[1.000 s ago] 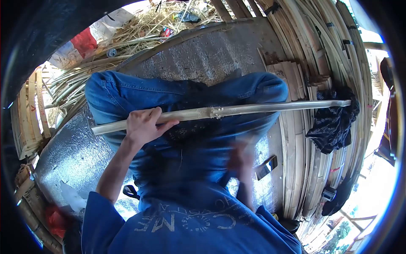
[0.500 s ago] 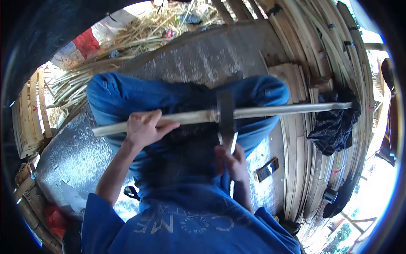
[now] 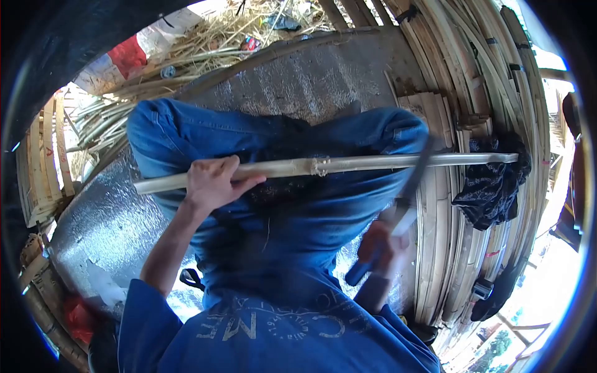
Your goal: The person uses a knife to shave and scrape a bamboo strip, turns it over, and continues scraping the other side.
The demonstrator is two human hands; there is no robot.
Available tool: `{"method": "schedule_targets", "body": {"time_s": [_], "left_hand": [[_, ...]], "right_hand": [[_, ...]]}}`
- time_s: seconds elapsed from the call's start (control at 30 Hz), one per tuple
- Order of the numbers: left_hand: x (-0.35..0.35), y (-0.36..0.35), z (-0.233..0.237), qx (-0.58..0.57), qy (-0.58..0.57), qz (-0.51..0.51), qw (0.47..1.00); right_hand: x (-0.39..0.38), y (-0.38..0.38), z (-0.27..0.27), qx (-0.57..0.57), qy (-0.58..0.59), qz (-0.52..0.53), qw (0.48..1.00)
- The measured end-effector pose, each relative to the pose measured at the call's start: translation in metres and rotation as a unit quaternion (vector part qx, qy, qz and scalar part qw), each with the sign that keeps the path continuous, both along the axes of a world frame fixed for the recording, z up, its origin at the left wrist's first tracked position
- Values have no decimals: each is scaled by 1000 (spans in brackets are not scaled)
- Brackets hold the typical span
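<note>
A long pale bamboo strip (image 3: 280, 168) lies across my lap, with a rough, frayed node near its middle. Closed around its left part is my left hand (image 3: 211, 184), thumb stretched along the strip. My right hand (image 3: 382, 245), blurred by motion, grips the blue handle of a large knife (image 3: 415, 174). The knife's dark blade points up and overlaps the strip's right part in this view, well to the right of the node. At its far right end, the strip overlaps a black patterned cloth (image 3: 488, 199).
Stacked bamboo slats (image 3: 435, 248) run along my right side. Beyond my knees is a grey, shiny floor sheet (image 3: 280, 84), with loose straw and shavings (image 3: 217, 46) behind it. Cut sticks (image 3: 112, 127) are piled at the far left.
The knife has swung from the node out to the right, along with my right hand, leaving the node in plain sight. The phone on the floor is now covered. My left hand stays put.
</note>
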State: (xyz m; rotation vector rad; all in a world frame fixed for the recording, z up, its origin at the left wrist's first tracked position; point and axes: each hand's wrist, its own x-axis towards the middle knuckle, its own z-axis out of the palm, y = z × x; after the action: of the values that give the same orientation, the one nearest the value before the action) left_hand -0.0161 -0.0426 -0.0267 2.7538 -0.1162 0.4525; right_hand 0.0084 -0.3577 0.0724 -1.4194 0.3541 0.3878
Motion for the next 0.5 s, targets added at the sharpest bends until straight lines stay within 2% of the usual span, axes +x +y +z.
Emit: {"method": "schedule_targets", "body": {"time_s": [0.03,0.07,0.1,0.13,0.17,0.2,0.23,0.3,0.37,0.4,0.43,0.47,0.5], "left_hand": [[-5,-3,0,-6,7,0,1000],[-4,-2,1,-6,20,-2,1000],[-1,0,2,-5,29,-3,1000],[-1,0,0,-5,31,-3,999],[-4,1,-3,-4,31,-3,1000],[-7,3,-7,-2,20,-2,1000],[-5,4,-9,0,6,-2,1000],[0,4,-6,-4,4,0,1000],[1,4,-2,-7,4,-3,1000],[4,4,-2,-6,-4,-4,1000],[-2,1,-2,-9,-3,-7,1000],[-6,-1,-2,-12,3,-8,1000],[-4,0,-1,-12,15,-8,1000]], "right_hand": [[-2,-11,6,83,-48,-98,991],[-6,-16,-11,82,-48,-100,990],[-11,-24,-51,-105,-164,-3,981],[-19,-29,-92,-287,-268,94,915],[-25,-26,-111,-452,-356,185,796],[-32,34,-104,-243,-156,80,954],[-3,44,-55,-72,104,225,966],[-3,36,-51,-27,76,227,971],[-7,23,-33,15,141,142,980],[-6,22,-5,-6,97,45,994],[-6,0,0,31,27,1,999],[-4,-10,14,74,14,-72,995],[5,-14,20,158,-69,-74,982]]}}
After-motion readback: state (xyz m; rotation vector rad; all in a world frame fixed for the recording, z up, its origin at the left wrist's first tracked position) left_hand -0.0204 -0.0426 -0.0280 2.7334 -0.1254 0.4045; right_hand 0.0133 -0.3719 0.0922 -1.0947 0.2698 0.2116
